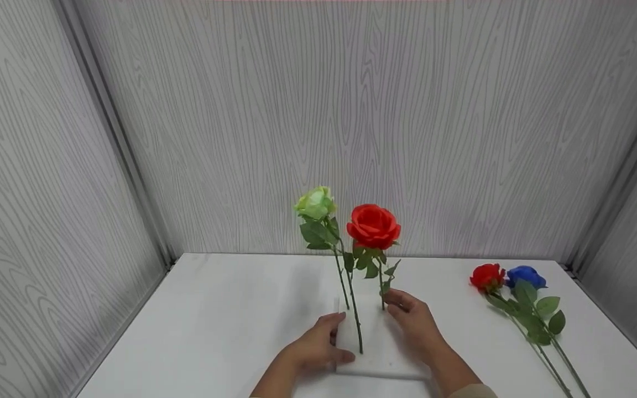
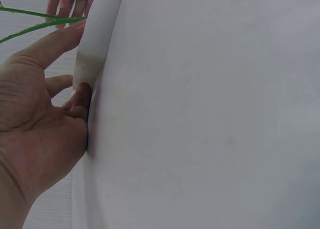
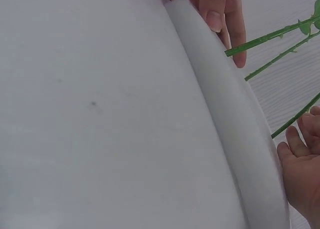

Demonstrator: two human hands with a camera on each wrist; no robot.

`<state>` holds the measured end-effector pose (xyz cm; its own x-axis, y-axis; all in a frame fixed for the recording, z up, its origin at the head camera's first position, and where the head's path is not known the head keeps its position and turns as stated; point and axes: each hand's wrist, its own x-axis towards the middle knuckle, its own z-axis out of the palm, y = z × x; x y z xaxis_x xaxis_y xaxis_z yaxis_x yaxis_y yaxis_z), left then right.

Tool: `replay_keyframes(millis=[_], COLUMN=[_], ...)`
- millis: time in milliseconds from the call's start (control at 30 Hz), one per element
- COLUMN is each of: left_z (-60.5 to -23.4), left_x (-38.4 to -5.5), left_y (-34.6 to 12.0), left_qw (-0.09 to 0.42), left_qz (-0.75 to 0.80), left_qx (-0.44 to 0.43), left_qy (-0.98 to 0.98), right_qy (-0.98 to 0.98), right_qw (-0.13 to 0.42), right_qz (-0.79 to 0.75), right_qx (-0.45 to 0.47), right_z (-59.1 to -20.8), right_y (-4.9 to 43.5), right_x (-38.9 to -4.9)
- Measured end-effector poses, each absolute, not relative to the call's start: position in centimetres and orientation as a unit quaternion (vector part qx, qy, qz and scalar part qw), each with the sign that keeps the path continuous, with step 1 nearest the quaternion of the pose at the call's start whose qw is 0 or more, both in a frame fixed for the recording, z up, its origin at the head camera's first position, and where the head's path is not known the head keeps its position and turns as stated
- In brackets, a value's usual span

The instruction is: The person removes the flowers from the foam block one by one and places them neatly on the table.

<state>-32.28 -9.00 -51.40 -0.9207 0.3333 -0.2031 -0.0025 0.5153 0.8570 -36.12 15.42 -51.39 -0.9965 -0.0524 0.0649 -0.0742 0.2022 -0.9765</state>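
A white, foam-like block (image 1: 376, 354) lies on the table with several green stems standing in its top. A large red rose (image 1: 374, 225) rises at its back right, and a pale green rose (image 1: 316, 203) at the left. My left hand (image 1: 318, 345) grips the block's left edge, thumb toward the front, fingers along the side. My right hand (image 1: 415, 323) is at the back right, with thumb and fingertips pinching the red rose's stem (image 3: 290, 124) low, close over the block. In the left wrist view, the left palm (image 2: 35, 119) faces the block's side.
At the right of the white table (image 1: 213, 320) lie a smaller red rose (image 1: 487, 277) and a blue rose (image 1: 525, 276), their leafy stems pointing toward the front. Grey wood-grain panels (image 1: 241, 127) enclose the table at the back and both sides.
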Motion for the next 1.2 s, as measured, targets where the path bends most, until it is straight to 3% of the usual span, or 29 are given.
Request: replay_keyframes(millis=[1200], left_z=[-51.5], left_x=[-32.3], left_y=[-8.8], left_qw=[0.165], left_qz=[0.464], left_qx=[0.113], left_qy=[0.863], right_qy=[-0.786], right_qw=[0.045], right_qz=[0.617], right_qx=[-0.004], right_z=[-51.6], right_y=[14.5], right_x=[-36.4])
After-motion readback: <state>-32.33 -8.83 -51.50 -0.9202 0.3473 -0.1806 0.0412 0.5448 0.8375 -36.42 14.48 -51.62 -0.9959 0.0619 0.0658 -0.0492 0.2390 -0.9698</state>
